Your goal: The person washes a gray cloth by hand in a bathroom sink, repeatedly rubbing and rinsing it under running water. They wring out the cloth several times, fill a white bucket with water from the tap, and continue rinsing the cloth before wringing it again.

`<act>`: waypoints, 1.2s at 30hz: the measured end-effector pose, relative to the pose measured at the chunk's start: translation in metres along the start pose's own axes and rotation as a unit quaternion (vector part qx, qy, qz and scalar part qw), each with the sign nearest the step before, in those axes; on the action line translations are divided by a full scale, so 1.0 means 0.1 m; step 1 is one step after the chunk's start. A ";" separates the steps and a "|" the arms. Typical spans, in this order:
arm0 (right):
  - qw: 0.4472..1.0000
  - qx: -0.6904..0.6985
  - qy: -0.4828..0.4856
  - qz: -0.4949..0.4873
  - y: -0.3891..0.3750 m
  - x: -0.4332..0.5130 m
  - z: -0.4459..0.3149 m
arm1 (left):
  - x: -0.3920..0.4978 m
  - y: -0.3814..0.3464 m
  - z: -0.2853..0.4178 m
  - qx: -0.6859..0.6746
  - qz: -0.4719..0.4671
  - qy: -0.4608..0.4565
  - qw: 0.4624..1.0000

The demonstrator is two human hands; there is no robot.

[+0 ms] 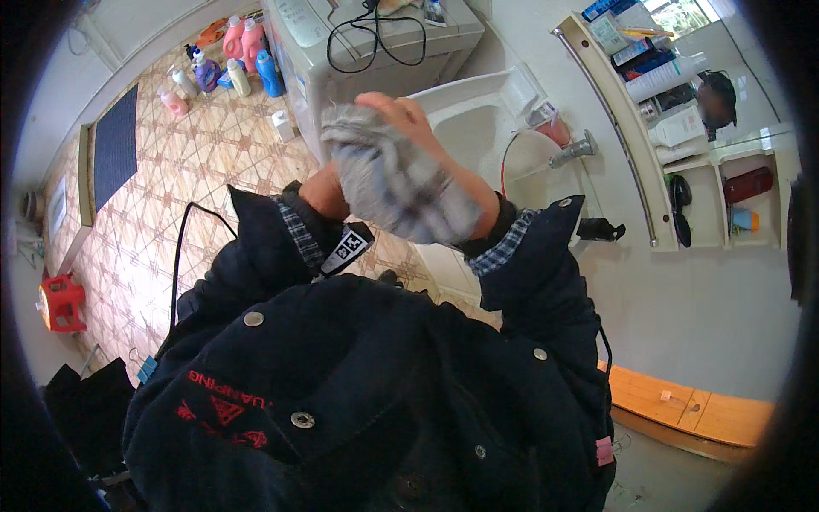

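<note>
A grey cloth (397,176) with darker patches, slightly blurred, hangs bunched in front of me, above the floor and beside the washbasin (464,118). At the cloth's upper edge, my right hand (413,121) grips it with bent fingers. The cloth also lies across part of my right wrist. My left hand (325,192) reaches in behind the cloth from the left; its fingers are hidden, so I cannot tell how they hold. A dark wrist strap with a printed code tag (349,248) is near my left cuff.
A washing machine (377,57) with a looped black cable (377,38) stands ahead. Detergent bottles (243,57) are on the tiled floor at far left. A faucet (572,150) juts over the basin. Right, a wall shelf (694,192) holds toiletries. A red stool (63,304) stands far left.
</note>
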State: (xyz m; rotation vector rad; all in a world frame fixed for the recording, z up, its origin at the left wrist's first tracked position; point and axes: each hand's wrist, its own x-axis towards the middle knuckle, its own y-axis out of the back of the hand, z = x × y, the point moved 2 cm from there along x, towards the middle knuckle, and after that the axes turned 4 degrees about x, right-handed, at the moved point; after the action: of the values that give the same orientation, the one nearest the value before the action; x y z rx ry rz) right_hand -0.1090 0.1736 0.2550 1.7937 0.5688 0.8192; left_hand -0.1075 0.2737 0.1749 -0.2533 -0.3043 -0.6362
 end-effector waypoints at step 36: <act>0.939 0.247 -0.190 0.144 0.30 -0.13 -0.33 | -0.12 0.46 0.06 -0.218 0.107 -0.019 0.970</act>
State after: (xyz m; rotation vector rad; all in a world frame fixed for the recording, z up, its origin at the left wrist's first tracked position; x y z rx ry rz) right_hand -0.1424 0.1740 0.2870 2.4692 0.2687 0.5184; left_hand -0.0892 0.3181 0.1698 -0.7121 -0.1674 -0.4782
